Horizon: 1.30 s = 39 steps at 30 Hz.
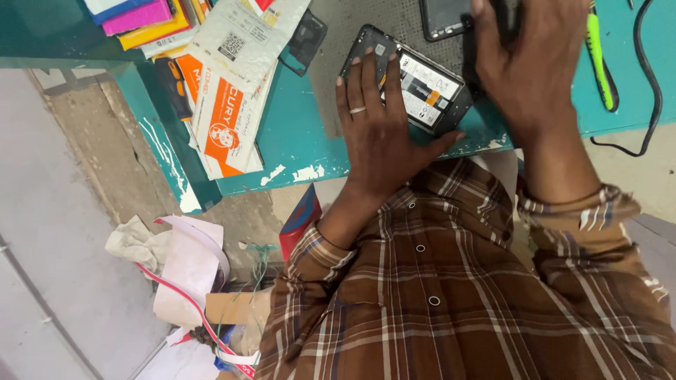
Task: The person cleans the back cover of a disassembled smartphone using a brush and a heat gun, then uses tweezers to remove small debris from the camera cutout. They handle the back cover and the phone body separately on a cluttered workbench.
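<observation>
On the chipped teal table (296,141), the left hand (377,134) lies flat, fingers spread, pinning the opened phone (422,88) near its edge. The right hand (531,63) curls beside it; its grasp is unclear. Paper scraps (186,267) litter the concrete floor (63,232) below the table.

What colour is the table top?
Teal green table top, with chipped paint at its edge, seen in the head view.
</observation>
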Tool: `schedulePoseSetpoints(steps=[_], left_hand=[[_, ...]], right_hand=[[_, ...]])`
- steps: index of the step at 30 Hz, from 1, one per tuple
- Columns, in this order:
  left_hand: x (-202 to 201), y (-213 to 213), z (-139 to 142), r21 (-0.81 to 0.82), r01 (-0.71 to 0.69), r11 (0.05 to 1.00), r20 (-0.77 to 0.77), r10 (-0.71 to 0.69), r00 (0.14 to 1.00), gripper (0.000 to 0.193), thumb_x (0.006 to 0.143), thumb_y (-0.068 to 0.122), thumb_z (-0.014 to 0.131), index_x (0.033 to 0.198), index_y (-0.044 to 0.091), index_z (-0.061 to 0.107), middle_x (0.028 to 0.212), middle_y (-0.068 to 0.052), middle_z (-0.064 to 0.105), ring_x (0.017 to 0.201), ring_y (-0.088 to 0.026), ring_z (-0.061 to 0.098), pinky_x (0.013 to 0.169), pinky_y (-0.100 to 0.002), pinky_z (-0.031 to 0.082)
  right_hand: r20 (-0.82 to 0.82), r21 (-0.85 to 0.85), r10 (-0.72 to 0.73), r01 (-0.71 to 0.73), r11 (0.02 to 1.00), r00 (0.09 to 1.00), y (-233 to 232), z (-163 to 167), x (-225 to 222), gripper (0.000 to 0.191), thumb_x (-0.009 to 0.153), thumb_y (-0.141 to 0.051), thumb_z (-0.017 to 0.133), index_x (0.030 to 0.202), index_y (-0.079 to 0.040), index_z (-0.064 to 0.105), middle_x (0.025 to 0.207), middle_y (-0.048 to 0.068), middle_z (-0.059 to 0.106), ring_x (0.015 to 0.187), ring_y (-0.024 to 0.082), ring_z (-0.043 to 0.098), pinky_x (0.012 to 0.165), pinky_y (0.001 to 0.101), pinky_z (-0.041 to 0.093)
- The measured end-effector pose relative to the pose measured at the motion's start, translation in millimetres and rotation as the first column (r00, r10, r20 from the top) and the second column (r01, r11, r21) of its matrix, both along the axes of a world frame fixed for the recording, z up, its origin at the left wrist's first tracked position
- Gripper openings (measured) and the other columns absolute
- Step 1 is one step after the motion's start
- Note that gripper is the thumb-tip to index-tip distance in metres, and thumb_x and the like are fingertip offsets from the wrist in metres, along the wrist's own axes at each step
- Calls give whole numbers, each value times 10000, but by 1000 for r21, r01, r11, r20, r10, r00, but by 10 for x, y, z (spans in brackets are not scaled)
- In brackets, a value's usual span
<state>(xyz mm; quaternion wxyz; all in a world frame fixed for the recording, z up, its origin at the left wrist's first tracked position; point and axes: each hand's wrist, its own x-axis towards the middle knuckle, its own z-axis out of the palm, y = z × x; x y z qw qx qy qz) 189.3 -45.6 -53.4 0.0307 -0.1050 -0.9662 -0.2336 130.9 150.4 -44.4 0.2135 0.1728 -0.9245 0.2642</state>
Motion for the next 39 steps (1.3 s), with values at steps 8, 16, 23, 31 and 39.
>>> schedulePoseSetpoints(steps=[8,16,23,31,39], left_hand=[[-442,-497,63,163,372,914,160,-397,904,1238,584,385,1009,1568,2,364,1681,-193,221,1579,-412,170,1312,-573,236],[-452,-535,15,177,427,887,144,-453,880,1185,582,308,1038,1576,132,417,1698,-183,174,1591,-437,143,1322,-591,257],[-438,-555,76,174,416,893,176,-443,879,1153,595,285,1036,1570,125,441,1706,-182,158,1597,-442,136,1316,-586,273],[-403,-575,72,185,412,892,177,-442,879,1162,574,281,1035,1562,118,445,1703,-188,158,1594,-444,133,1313,-584,267],[-296,-681,-20,211,410,887,111,-439,892,1193,545,281,1047,1567,135,447,1704,-178,174,1597,-423,143,1318,-574,274]], right_hand=[[443,-351,168,-2,936,881,-131,171,350,78,998,-18,742,1029,52,725,950,162,711,722,177,664,592,263,504],[677,-398,234,79,914,698,5,-147,239,108,998,-90,801,1003,13,770,817,103,735,686,114,653,613,253,514],[794,-402,324,44,915,515,58,-158,5,123,950,-101,784,981,17,773,824,139,760,690,168,754,630,298,615],[828,-350,277,64,935,488,11,-141,20,120,921,-97,794,976,10,791,809,142,767,684,169,755,641,303,615],[818,-378,304,58,924,488,-70,-191,93,107,912,-87,799,935,16,789,778,123,763,662,154,739,624,279,597]])
